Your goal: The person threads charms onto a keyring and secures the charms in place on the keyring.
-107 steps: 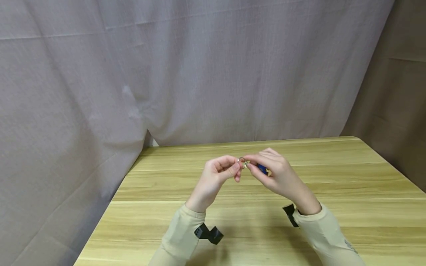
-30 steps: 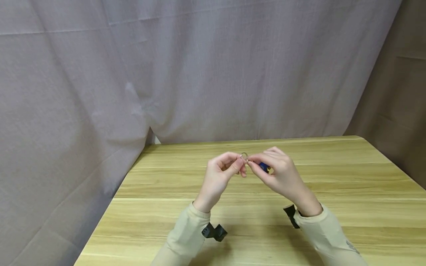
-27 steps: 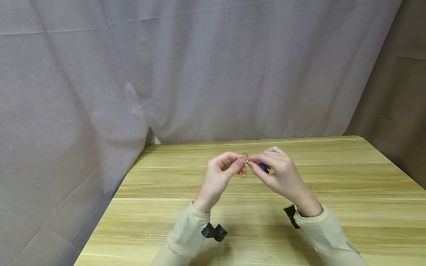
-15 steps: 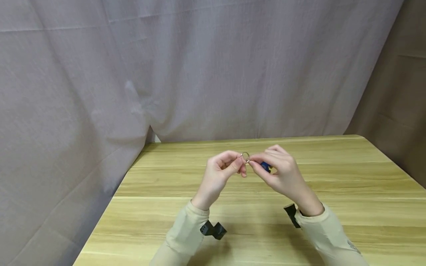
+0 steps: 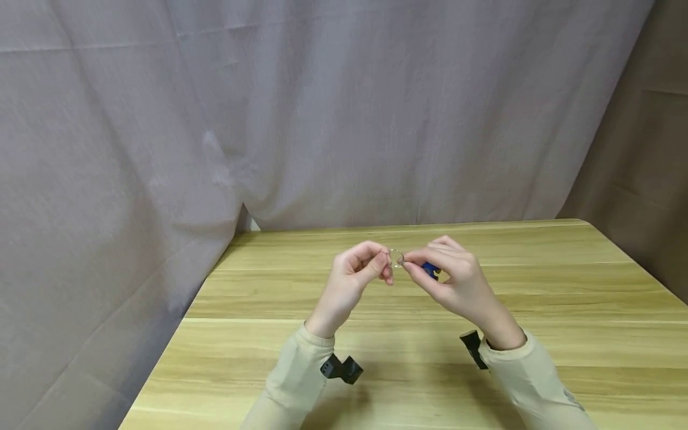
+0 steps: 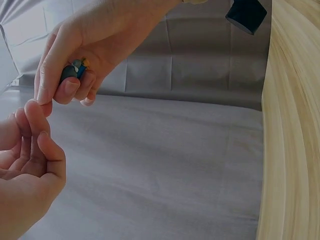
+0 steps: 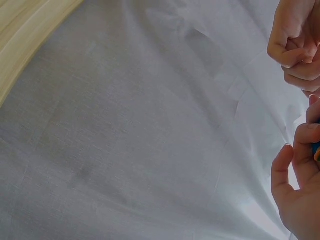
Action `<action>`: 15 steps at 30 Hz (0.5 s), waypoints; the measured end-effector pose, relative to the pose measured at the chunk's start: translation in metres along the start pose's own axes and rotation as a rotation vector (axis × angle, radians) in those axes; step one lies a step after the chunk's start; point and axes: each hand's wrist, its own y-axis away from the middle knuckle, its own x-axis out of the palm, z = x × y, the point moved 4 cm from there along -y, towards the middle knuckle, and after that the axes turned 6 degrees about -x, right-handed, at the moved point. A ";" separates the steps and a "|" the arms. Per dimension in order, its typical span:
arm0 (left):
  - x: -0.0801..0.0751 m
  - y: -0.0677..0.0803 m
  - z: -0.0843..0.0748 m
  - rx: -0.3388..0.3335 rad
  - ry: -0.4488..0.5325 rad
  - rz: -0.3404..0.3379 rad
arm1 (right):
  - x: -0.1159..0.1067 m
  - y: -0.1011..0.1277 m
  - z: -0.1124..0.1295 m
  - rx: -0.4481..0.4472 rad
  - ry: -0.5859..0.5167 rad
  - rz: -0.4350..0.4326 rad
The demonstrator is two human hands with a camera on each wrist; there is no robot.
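- Key ring [image 5: 396, 258] sits between the two hands, held up above the worktop [image 5: 564, 286], not touching it.
- Left hand [image 5: 357, 276] pinches the ring's left side, thumb against forefinger, other fingers curled.
- Right hand [image 5: 451, 279] pinches the ring's right side; a blue object [image 5: 430, 270] is tucked in its curled fingers, also seen from the left wrist view [image 6: 75, 69].
- Ring lies straight between the fingertips, both hands equally near; its plane roughly faces the head camera.
- Count: one key ring, one blue object, two hands.
- Grey curtain [image 5: 322, 107] hangs behind.
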 end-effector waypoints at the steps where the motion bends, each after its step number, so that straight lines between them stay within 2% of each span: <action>1: -0.001 0.000 0.000 -0.001 0.000 0.001 | 0.000 0.000 0.000 0.001 -0.001 0.003; 4: -0.002 -0.001 0.000 -0.011 -0.005 0.000 | 0.001 -0.001 -0.001 -0.002 -0.007 0.019; 7: -0.005 -0.001 -0.001 -0.039 -0.051 -0.012 | 0.002 -0.001 -0.001 0.008 -0.021 0.061; 11: -0.009 -0.001 -0.001 -0.047 -0.256 -0.020 | 0.004 0.002 -0.003 0.037 -0.034 0.119; 15: -0.015 -0.003 -0.003 -0.019 -0.458 -0.018 | 0.001 0.004 -0.007 0.081 -0.035 0.162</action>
